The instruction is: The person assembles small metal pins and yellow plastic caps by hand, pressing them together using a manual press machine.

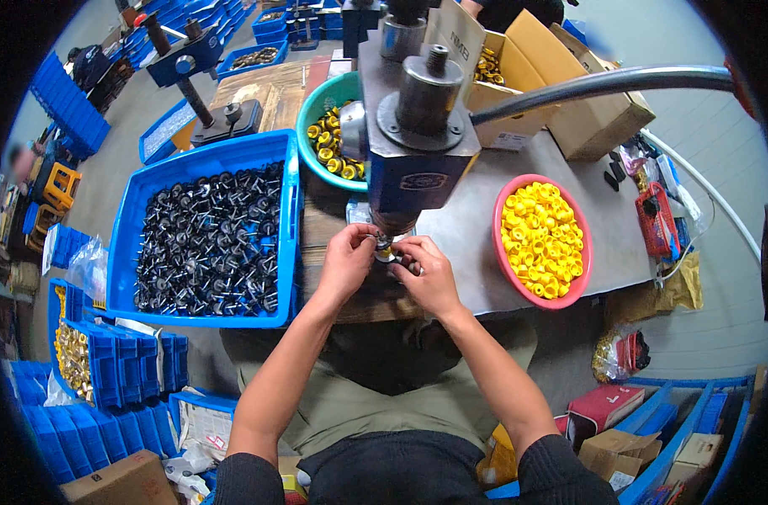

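Across the table (615, 223): bare grey sheet lies open between press and pink bowl and beyond the bowl; the near edge runs just before the wearer's lap.
Blue bin (291, 227): fills the left, front wall by that edge, heaped with black parts (211, 244).
Press (426, 151): stands over both hands, blocking upward room; its lever (603, 84) sweeps right.
Bowls: green bowl (333, 91) behind left; pink bowl (561, 303) right, holding yellow caps (542, 240).
Left hand (346, 265): fingertips pinched on the small part.
Right hand (430, 273): curled, fingertips gathered beside it; cannot tell whether they grip.
Small part (386, 254): beneath the press, partly hidden.
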`<state>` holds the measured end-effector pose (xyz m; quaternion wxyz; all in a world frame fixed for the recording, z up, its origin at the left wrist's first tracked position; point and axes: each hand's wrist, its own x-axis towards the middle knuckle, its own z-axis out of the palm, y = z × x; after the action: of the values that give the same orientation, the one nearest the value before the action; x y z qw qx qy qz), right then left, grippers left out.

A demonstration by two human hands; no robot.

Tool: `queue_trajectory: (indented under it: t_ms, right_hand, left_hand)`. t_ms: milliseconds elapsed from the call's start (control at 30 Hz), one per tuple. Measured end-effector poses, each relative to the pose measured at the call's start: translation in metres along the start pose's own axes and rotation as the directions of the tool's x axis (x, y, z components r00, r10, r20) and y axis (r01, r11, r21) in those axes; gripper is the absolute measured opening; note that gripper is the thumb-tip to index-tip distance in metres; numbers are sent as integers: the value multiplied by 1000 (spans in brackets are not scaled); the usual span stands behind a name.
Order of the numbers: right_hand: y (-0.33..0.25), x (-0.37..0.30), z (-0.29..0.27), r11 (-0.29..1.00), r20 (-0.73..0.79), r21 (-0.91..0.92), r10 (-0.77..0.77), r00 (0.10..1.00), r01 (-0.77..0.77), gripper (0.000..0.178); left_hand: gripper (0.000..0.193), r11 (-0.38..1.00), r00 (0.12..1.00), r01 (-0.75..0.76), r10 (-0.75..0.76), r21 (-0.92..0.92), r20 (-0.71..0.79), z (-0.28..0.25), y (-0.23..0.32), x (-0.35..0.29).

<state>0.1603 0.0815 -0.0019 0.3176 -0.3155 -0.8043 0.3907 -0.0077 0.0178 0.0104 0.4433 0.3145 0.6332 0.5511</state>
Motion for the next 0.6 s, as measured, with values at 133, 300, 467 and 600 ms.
queue_trajectory:
  t_ms: [133, 300, 467, 600]
  right_hand:
    - [-1, -4, 0, 1000, 3, 27, 2, 1000, -2, 32]
    - [1, -6, -7, 998, 23, 46, -35, 999, 34, 30]
    - [3, -10, -9, 998, -7, 59, -10, 1000, 11, 29]
    - [-17, -8, -34, 997, -164, 81, -8, 987, 21, 23]
  left_hand:
    - [13, 994, 994, -107, 108, 37, -25, 6, -10, 1]
    - [13, 978, 984, -173, 178, 115, -33, 2, -14, 1]
    - [15, 942, 957, -271, 285, 198, -49, 5, -10, -4]
    - [19, 766, 865, -459, 501, 450, 28, 5, -5, -9]
